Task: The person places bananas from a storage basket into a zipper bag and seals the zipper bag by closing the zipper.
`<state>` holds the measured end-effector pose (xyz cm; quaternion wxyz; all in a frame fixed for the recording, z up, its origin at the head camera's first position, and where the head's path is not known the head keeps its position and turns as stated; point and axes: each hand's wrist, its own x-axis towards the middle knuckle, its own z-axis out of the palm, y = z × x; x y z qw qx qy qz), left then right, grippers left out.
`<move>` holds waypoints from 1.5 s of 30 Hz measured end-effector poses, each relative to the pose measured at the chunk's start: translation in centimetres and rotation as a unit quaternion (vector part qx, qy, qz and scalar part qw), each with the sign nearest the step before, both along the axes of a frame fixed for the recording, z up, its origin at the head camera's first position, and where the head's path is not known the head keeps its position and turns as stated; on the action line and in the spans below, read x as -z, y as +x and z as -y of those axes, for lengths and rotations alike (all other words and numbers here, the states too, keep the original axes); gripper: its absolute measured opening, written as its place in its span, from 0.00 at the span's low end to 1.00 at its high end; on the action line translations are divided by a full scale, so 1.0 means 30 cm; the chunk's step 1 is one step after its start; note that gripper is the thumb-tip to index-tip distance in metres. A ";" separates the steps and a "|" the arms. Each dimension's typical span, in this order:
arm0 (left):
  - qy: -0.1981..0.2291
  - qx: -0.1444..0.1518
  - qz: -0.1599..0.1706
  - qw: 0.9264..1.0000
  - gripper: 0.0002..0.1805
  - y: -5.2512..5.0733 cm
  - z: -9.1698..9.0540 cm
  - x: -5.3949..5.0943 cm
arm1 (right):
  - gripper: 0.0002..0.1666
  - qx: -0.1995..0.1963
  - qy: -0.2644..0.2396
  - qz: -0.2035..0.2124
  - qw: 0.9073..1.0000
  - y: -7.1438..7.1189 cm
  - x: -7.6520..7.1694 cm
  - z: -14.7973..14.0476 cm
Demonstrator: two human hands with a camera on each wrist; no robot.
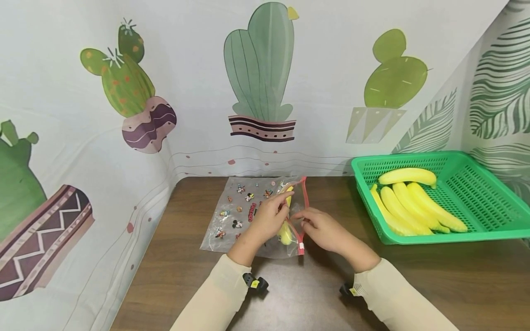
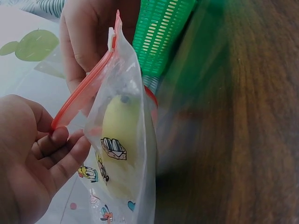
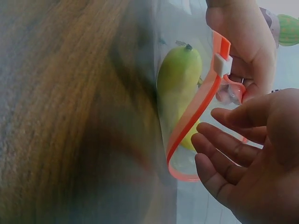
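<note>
A clear zip bag (image 1: 232, 207) with cartoon prints lies on the table, its red zip edge (image 1: 305, 193) facing right and spread apart. Inside, just behind the mouth, is a yellow banana (image 3: 180, 74) with a greenish end. My left hand (image 1: 267, 218) pinches the upper strip of the zip edge between thumb and fingers, as the left wrist view (image 2: 32, 154) shows from close by. My right hand (image 1: 325, 230) is at the bag's mouth with its fingers loosely extended, nothing in its grasp. Whether those fingers (image 3: 224, 144) touch the bag is unclear.
To the right stands a green plastic basket (image 1: 497, 184) holding several yellow bananas (image 1: 414, 207). A white slider (image 3: 222, 65) sits at the near end of the zip. Behind the brown wooden table (image 1: 290, 303) hangs a cactus-printed cloth (image 1: 198, 92).
</note>
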<state>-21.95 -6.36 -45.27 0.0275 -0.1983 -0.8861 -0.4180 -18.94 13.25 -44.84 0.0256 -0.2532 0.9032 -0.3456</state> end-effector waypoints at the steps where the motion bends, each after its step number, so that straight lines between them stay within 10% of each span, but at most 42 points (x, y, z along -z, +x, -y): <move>1: 0.000 -0.001 0.000 1.000 0.24 0.000 0.000 0.000 | 0.19 0.001 -0.002 0.000 1.000 0.000 -0.002 -0.001; 45: 0.023 -0.050 0.023 0.998 0.34 -0.018 0.008 0.026 | 0.16 0.082 -0.028 -0.091 0.992 0.049 -0.098 -0.139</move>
